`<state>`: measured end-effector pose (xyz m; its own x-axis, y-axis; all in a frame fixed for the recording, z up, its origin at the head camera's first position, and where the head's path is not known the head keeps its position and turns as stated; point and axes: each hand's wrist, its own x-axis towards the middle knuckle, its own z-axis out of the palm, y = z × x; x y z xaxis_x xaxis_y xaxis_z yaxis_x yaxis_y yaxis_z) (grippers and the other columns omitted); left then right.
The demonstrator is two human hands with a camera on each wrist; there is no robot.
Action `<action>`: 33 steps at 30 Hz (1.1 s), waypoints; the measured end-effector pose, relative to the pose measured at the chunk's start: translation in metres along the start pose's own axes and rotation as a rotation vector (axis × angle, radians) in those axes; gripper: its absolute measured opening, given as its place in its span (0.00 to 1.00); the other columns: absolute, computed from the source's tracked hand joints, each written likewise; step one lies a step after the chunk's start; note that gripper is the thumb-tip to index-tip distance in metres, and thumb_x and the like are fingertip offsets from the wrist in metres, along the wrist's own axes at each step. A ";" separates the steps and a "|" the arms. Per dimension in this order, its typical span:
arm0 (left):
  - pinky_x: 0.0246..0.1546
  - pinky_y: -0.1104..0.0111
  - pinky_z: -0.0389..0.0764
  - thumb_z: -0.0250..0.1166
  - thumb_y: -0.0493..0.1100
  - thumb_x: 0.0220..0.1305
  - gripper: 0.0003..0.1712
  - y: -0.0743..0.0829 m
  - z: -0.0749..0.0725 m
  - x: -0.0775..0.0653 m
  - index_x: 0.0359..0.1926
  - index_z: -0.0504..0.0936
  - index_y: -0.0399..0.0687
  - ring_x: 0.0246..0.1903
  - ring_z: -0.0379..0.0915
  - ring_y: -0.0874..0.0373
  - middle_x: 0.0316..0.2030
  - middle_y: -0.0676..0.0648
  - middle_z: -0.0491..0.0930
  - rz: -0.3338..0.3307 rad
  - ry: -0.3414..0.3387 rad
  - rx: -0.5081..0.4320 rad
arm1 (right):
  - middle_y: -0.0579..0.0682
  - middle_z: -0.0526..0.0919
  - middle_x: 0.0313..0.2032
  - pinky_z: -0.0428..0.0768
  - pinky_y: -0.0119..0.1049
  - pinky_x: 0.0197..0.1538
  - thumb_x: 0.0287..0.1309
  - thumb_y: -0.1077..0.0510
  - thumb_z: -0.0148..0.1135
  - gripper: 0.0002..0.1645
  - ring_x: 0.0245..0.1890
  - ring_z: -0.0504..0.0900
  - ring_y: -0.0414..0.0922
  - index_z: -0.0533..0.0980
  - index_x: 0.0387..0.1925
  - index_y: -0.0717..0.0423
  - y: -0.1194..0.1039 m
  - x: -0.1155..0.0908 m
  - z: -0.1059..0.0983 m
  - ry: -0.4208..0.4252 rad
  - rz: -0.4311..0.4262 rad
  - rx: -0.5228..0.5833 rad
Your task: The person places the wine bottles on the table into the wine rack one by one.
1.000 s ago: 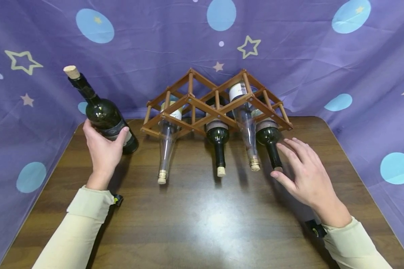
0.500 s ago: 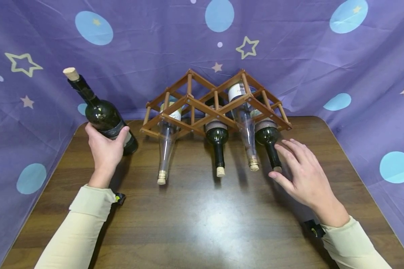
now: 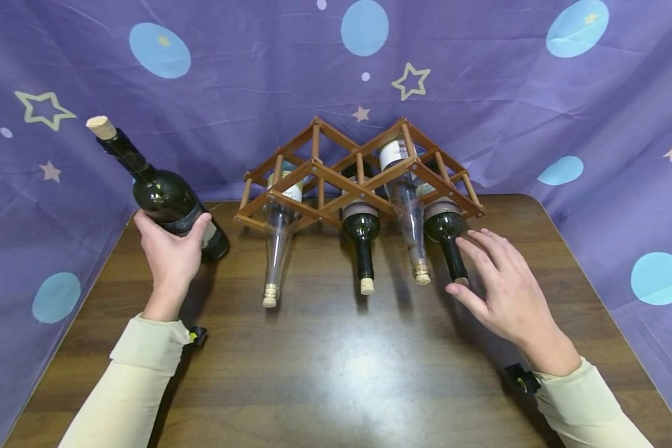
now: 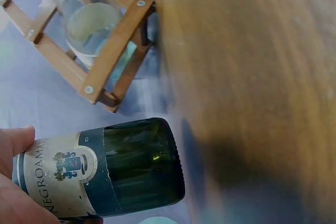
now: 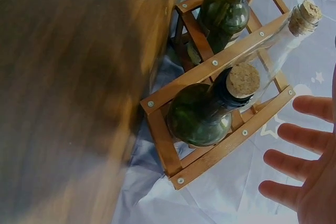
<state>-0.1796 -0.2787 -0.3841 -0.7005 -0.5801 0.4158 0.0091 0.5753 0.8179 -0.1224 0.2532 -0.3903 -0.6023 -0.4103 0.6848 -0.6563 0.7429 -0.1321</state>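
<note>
My left hand (image 3: 173, 255) grips a dark green wine bottle (image 3: 168, 196) around its labelled lower body. The corked neck leans to the upper left. A cream label and the bottle's base show in the left wrist view, the base apart from the wooden rack (image 4: 118, 40). My right hand (image 3: 506, 292) has its fingers spread beside the rightmost green wine bottle (image 3: 445, 224), which lies in the rack (image 3: 336, 177). Nothing is in that hand; the right wrist view shows its fingers (image 5: 291, 166) apart from the corked bottle (image 5: 202, 114).
The folding rack stands at the table's (image 3: 291, 373) back edge. It also bears a clear bottle (image 3: 278, 242) at left, a green bottle (image 3: 363, 227) in the middle and another clear bottle (image 3: 409, 205), corks facing me. A purple patterned cloth (image 3: 257, 74) hangs behind.
The wine bottle in my left hand has tipped a little further left, its neck moving left. My right hand has barely moved, and the rack's bottles stay in place.
</note>
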 end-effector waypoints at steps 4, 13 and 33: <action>0.62 0.71 0.62 0.78 0.57 0.46 0.53 0.008 -0.004 -0.001 0.69 0.60 0.51 0.60 0.68 0.57 0.59 0.48 0.73 0.013 0.016 -0.015 | 0.62 0.74 0.62 0.60 0.54 0.69 0.61 0.25 0.52 0.48 0.65 0.68 0.60 0.74 0.64 0.61 -0.001 0.005 -0.001 0.021 -0.004 -0.001; 0.60 0.70 0.64 0.80 0.54 0.45 0.52 0.028 -0.009 -0.009 0.68 0.62 0.50 0.58 0.69 0.58 0.58 0.48 0.74 0.052 0.042 -0.060 | 0.62 0.74 0.62 0.61 0.54 0.68 0.62 0.26 0.53 0.48 0.65 0.67 0.61 0.74 0.64 0.61 -0.005 0.017 -0.005 0.048 -0.002 0.016; 0.59 0.69 0.66 0.78 0.37 0.47 0.45 0.117 -0.030 -0.049 0.65 0.65 0.39 0.55 0.68 0.59 0.55 0.47 0.73 0.214 0.011 -0.339 | 0.64 0.74 0.60 0.62 0.54 0.67 0.63 0.28 0.54 0.47 0.64 0.68 0.62 0.74 0.63 0.64 -0.019 0.044 -0.013 0.127 -0.046 0.054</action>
<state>-0.1224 -0.2002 -0.2967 -0.6493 -0.4748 0.5941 0.3905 0.4622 0.7962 -0.1301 0.2277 -0.3488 -0.5113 -0.3704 0.7754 -0.7072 0.6941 -0.1348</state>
